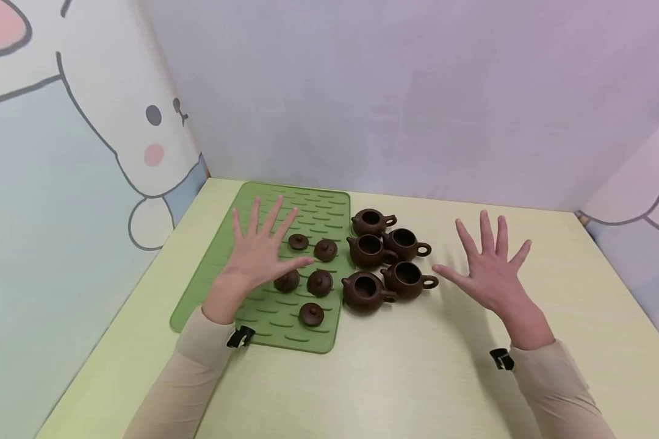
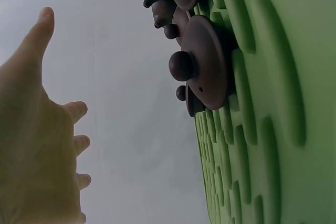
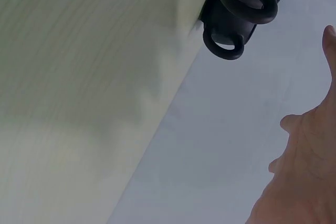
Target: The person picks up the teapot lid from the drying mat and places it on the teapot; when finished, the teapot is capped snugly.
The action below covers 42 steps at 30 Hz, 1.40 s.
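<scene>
My left hand [image 1: 258,253] is spread wide above the green ridged mat [image 1: 285,338], holding nothing. Several small dark brown teapot lids [image 1: 312,314] with round knobs lie on the mat under and beside it; one lid [image 2: 207,61] shows close up in the left wrist view. Along the mat's right edge stand several lidless brown teapots [image 1: 365,291], their spouts to the left and handles to the right. Over the table to their right, my right hand [image 1: 491,274] has its fingers fanned out and empty, its thumb nearest the handle of a teapot [image 1: 406,279].
The pale wooden table [image 1: 417,378] runs back to a plain light curtain wall [image 1: 390,110]. A panel with a cartoon rabbit [image 1: 159,134] borders the left side, and another printed panel [image 1: 637,244] the right. Both sleeves carry dark wrist straps [image 1: 240,336].
</scene>
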Tool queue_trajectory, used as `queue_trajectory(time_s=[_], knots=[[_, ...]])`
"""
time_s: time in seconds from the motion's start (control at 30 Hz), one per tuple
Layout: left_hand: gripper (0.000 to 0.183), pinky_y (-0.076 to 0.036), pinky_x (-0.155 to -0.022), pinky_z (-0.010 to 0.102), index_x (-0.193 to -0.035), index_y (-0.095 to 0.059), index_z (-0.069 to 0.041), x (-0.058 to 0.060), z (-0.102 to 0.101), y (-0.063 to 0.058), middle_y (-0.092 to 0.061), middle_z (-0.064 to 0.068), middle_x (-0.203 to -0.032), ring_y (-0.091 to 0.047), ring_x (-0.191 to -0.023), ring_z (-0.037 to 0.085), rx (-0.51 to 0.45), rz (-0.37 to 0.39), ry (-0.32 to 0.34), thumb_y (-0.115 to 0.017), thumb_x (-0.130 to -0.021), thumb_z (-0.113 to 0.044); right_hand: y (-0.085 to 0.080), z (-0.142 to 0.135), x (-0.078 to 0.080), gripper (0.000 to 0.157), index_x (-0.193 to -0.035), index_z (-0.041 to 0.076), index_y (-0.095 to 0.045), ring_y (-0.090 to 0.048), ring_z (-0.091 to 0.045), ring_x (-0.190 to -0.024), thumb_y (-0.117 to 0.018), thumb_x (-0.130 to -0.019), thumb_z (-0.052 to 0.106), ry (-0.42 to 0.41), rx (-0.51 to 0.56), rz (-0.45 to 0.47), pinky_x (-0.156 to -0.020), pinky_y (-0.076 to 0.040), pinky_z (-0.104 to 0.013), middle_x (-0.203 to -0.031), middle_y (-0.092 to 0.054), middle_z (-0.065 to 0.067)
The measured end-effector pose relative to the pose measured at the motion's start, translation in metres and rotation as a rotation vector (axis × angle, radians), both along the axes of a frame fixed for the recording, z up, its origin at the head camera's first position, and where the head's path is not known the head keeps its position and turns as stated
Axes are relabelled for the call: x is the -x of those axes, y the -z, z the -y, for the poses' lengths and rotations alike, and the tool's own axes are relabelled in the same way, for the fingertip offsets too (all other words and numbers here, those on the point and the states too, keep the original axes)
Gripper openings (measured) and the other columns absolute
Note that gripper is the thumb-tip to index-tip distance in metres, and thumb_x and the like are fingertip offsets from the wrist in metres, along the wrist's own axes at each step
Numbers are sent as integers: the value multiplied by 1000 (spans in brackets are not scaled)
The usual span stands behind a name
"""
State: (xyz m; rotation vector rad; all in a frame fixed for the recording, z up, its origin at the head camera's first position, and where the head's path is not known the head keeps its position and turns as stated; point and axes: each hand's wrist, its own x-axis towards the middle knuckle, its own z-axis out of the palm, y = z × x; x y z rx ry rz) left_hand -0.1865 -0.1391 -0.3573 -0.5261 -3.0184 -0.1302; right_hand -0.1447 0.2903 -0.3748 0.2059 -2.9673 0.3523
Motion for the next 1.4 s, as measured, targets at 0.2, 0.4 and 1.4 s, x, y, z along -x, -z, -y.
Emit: queue_trajectory(time_s=[0.2,0.4,1.4], knots=[[103,12,-116,72,-160,4,-35,2,-1,1,20,-2,-167,22,-152,37,-2,-5,5,-39,-82,-88,-4,1,-3,99,-162,27,-2,28,-39,-151,-56,-89,68,-4,4,2,-99,18,-85,-165,27,-7],[105,14,-117,70,-160,4,-33,7,-1,-2,18,-2,-167,19,-153,38,7,-6,15,-34,-81,-91,-6,4,-4,100,-162,27,-3,32,-34,-150,-56,-88,68,-18,18,21,-99,19,-85,-165,27,-6],[102,15,-119,66,-160,7,-29,39,-2,-11,12,3,-169,16,-154,37,35,20,23,-39,-87,-83,-14,-4,-3,100,-162,24,-1,27,-41,-151,-56,-90,68,-3,40,77,-100,19,-84,-166,25,-9]])
